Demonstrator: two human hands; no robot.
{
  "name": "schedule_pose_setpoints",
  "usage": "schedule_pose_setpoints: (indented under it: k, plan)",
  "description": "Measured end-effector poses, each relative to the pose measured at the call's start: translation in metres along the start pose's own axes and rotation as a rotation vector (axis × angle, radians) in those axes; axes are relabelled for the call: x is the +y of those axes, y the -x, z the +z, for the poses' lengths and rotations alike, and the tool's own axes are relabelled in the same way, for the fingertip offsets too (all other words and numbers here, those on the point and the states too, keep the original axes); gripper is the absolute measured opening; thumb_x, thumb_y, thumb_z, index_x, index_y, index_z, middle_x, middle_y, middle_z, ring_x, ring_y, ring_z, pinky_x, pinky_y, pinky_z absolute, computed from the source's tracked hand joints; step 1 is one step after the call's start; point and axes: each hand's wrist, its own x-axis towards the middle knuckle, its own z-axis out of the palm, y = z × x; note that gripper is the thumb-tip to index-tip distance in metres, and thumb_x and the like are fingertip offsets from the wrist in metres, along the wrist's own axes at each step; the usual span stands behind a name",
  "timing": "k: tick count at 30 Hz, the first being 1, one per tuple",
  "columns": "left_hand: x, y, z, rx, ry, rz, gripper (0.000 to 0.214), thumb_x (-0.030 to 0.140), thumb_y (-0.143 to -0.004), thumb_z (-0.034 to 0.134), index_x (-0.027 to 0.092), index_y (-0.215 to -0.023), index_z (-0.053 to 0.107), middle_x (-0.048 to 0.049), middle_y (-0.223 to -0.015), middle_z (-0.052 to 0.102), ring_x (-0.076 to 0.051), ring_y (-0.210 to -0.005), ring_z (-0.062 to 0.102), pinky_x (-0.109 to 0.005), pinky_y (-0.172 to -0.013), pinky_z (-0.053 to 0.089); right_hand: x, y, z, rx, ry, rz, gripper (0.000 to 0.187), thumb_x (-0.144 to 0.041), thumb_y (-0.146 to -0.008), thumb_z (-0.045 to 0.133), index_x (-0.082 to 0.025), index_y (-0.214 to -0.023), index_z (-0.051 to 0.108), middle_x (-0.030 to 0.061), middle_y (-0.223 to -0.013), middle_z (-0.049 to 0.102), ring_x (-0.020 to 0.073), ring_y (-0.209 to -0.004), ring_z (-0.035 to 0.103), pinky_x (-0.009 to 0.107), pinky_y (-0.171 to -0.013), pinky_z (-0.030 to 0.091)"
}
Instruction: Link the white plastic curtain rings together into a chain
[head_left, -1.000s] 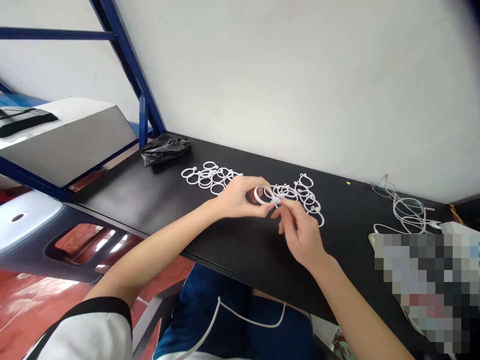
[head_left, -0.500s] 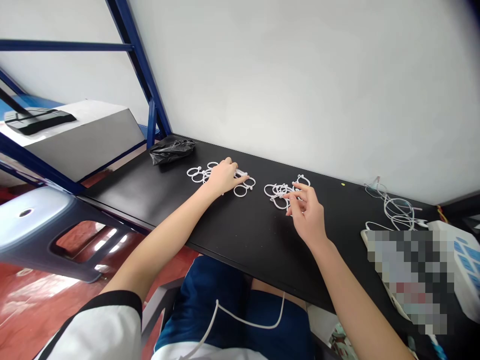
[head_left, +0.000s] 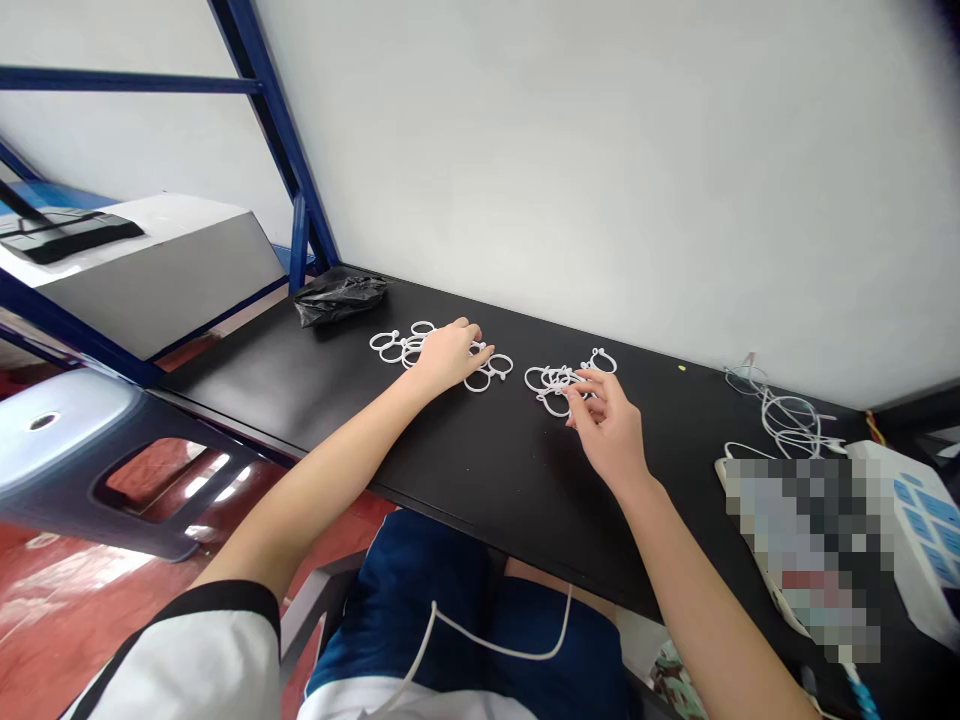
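Note:
Two loose groups of white curtain rings with small eyelets lie on the black tabletop (head_left: 442,455). My left hand (head_left: 448,355) rests palm down over the left group of curtain rings (head_left: 478,380), its fingers and thumb apart, covering some of them. At the right group of curtain rings (head_left: 555,378), my right hand (head_left: 609,425) has its thumb and index finger pinched at the near right edge, on a ring that the fingers partly hide. Another curtain ring (head_left: 603,362) sits just behind that hand's fingers.
A crumpled black plastic bag (head_left: 341,298) lies at the far left corner. On the right are a coiled white cable (head_left: 791,425), a blurred-out flat device (head_left: 802,540) and a white box with blue panels (head_left: 915,520). A grey-blue stool (head_left: 67,425) stands left; a wall (head_left: 600,170) borders the back.
My right hand's fingers, more spread before, have drawn together at the edge of the right group. My left hand stays over the left group with little change. The view has shifted slightly.

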Motion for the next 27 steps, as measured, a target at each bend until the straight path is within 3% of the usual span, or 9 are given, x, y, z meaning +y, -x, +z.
schedule_pose_setpoints:
  k: [5,8,11,14,20,27]
  plan:
    - [0.008,0.004,0.002,0.036,0.080,0.112,0.025,0.039,-0.094,0.052,0.018,-0.096,0.066,-0.0036,-0.088,0.065,-0.018,-0.075,0.062,-0.026,-0.058,0.036,-0.001,0.000,-0.001,-0.057,0.198,-0.034,0.021,-0.029,-0.082,0.061,-0.023,-0.102,0.064,0.0067,-0.103,0.072,0.0177,-0.070,0.067,0.031,-0.059,0.051]
    - [0.016,0.008,0.002,0.058,0.154,0.276,0.023,0.033,-0.095,0.050,0.018,-0.092,0.066,-0.0019,-0.079,0.065,-0.014,-0.068,0.060,-0.025,-0.059,0.036,-0.003,0.001,-0.002,-0.096,0.402,-0.005,0.024,-0.022,-0.077,0.064,-0.026,-0.101,0.068,0.0031,-0.094,0.073,0.0198,-0.073,0.067,0.031,-0.061,0.047]
    - [0.021,0.012,0.003,0.035,0.170,0.438,0.021,0.028,-0.094,0.049,0.018,-0.089,0.066,-0.0009,-0.076,0.065,-0.012,-0.064,0.058,-0.025,-0.061,0.037,-0.005,0.002,-0.002,-0.151,0.468,0.048,0.020,-0.020,-0.078,0.064,-0.027,-0.096,0.068,-0.0007,-0.092,0.075,0.0186,-0.073,0.067,0.031,-0.064,0.045]
    - [0.023,0.014,0.006,-0.008,0.164,0.524,0.019,0.025,-0.092,0.049,0.018,-0.085,0.065,-0.0005,-0.075,0.066,-0.012,-0.062,0.058,-0.024,-0.059,0.035,-0.004,0.002,-0.001,-0.196,0.446,0.074,0.015,-0.020,-0.079,0.064,-0.027,-0.091,0.068,-0.0032,-0.094,0.076,0.0160,-0.068,0.065,0.031,-0.063,0.044]
    - [0.024,0.015,0.005,-0.004,0.177,0.545,0.020,0.023,-0.092,0.048,0.017,-0.084,0.065,-0.0008,-0.073,0.067,-0.012,-0.061,0.058,-0.023,-0.056,0.033,-0.001,0.003,0.002,-0.215,0.285,0.071,0.009,-0.022,-0.079,0.064,-0.026,-0.085,0.068,-0.0026,-0.086,0.075,0.0135,-0.058,0.059,0.031,-0.062,0.046]
    - [0.026,0.016,0.003,0.008,0.146,0.571,0.022,0.023,-0.093,0.048,0.017,-0.081,0.064,-0.0006,-0.071,0.066,-0.012,-0.060,0.058,-0.024,-0.057,0.034,-0.003,0.002,0.003,-0.075,-0.082,0.127,0.015,-0.033,-0.077,0.069,-0.020,-0.084,0.066,0.0032,-0.083,0.069,0.0129,-0.056,0.058,0.030,-0.055,0.050]
